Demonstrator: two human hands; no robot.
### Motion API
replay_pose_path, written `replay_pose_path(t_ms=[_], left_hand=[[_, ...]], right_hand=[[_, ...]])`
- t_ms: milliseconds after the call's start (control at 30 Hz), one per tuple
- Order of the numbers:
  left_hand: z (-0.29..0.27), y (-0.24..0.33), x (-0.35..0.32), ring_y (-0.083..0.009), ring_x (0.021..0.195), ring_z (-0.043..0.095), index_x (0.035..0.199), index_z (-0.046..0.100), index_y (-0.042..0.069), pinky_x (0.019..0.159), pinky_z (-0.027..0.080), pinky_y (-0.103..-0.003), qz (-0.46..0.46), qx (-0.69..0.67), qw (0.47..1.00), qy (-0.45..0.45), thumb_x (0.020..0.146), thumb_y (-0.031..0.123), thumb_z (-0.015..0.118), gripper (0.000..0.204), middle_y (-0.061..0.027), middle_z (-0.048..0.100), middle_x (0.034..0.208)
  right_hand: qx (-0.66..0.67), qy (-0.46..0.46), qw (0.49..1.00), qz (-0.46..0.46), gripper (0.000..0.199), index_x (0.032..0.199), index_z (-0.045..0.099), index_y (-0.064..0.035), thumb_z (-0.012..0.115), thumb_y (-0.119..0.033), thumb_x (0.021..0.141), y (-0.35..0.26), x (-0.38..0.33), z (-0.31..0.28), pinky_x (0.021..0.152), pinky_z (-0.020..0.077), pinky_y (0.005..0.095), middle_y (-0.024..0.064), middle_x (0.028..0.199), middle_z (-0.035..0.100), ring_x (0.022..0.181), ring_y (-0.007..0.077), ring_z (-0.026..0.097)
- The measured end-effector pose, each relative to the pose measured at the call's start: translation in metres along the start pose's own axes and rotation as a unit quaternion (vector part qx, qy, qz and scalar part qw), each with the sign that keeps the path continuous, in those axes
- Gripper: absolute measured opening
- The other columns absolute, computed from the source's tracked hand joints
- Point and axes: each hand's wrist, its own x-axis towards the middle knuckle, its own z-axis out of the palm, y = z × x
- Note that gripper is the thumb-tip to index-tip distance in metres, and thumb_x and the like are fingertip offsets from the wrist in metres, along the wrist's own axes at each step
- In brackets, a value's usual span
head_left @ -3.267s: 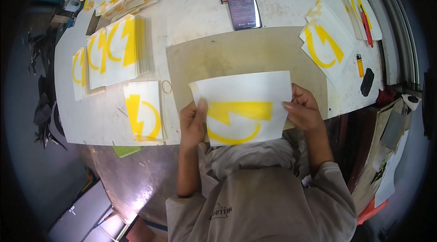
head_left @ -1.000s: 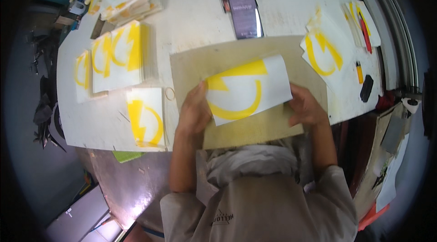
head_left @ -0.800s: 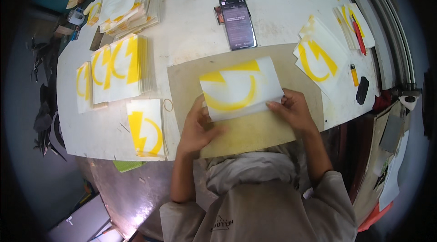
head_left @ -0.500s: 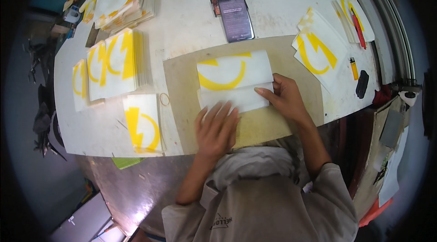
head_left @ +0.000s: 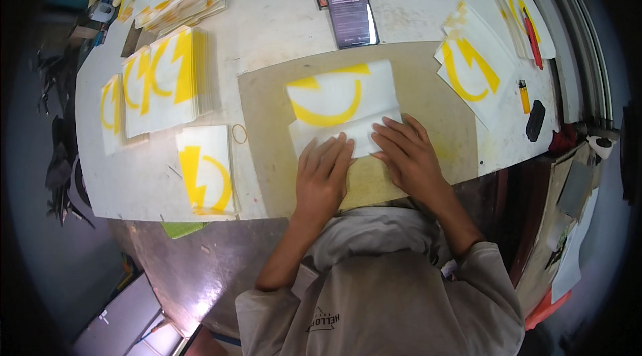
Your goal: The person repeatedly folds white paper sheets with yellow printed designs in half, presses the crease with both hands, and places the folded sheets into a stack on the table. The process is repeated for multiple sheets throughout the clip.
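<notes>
A folded white sheet (head_left: 344, 98) with a yellow curved print lies on the tan board in front of me. Its near part forms a plain white flap. My left hand (head_left: 324, 172) rests on the near left of that flap, fingers stretched out and fairly close together. On the right end, my right hand (head_left: 409, 152) lies with extended fingers over the flap, its thumb by the near edge. Both palms face down, and neither hand grasps anything. The fingertips hide parts of the flap's edge.
The tan board (head_left: 267, 168) lies on a white table (head_left: 281, 15). A phone (head_left: 350, 11) lies beyond it. Stacks of printed sheets (head_left: 164, 85) stand left; more sheets (head_left: 471, 71), a red cutter (head_left: 532, 38), a yellow lighter (head_left: 524, 97) and a black object (head_left: 534, 120) lie right.
My right hand has let go of the sheet's right edge and come down flat onto the near flap. My left hand has shifted slightly right along it. The whole view has shifted a little.
</notes>
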Motion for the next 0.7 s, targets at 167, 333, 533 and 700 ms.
replay_pose_path(t_ms=[167, 333, 533, 700], left_hand=[[-0.001, -0.002, -0.004, -0.0268, 0.120, 0.064, 0.119, 0.074, 0.006, 0.107, 0.047, -0.050, 0.023, 0.006, 1.000, 0.015, 0.084, 0.006, 0.079, 0.036, -0.0071, 0.072, 0.125], [-0.004, -0.008, -0.011, -0.0307, 0.118, 0.063, 0.117, 0.074, 0.006, 0.104, 0.050, -0.048, 0.004, -0.021, 0.998, 0.055, 0.080, 0.004, 0.082, 0.038, -0.0143, 0.069, 0.126], [-0.014, -0.013, -0.012, -0.0320, 0.114, 0.062, 0.153, 0.041, 0.002, 0.102, 0.048, -0.042, -0.204, -0.202, 0.944, 0.161, 0.082, 0.000, 0.081, 0.082, -0.0212, 0.065, 0.121], [-0.038, -0.020, -0.004, -0.0302, 0.115, 0.067, 0.125, 0.070, 0.006, 0.114, 0.038, -0.046, -0.216, -0.305, 0.926, 0.062, 0.080, 0.008, 0.083, 0.048, -0.0150, 0.074, 0.115]], right_hand=[[0.007, -0.014, 1.000, 0.000, 0.038, 0.122, 0.068, -0.0049, 0.077, -0.010, 0.086, 0.001, -0.007, -0.002, 0.112, 0.0403, 0.0531, 0.0087, 0.122, 0.069, 0.121, 0.0275, 0.063], [0.048, 0.012, 0.999, -0.009, 0.042, 0.123, 0.068, -0.0049, 0.080, -0.012, 0.083, 0.010, -0.011, 0.000, 0.111, 0.0415, 0.0512, 0.0094, 0.115, 0.069, 0.114, 0.0290, 0.063], [0.158, 0.169, 0.948, 0.217, 0.049, 0.122, 0.065, -0.0034, 0.086, -0.010, 0.078, -0.005, -0.001, -0.009, 0.101, 0.0474, 0.0457, 0.0144, 0.106, 0.069, 0.109, 0.0284, 0.064], [0.319, 0.117, 0.916, 0.213, 0.033, 0.109, 0.069, -0.0010, 0.080, -0.002, 0.078, 0.018, -0.015, -0.006, 0.096, 0.0489, 0.0432, 0.0132, 0.104, 0.071, 0.107, 0.0273, 0.064]])
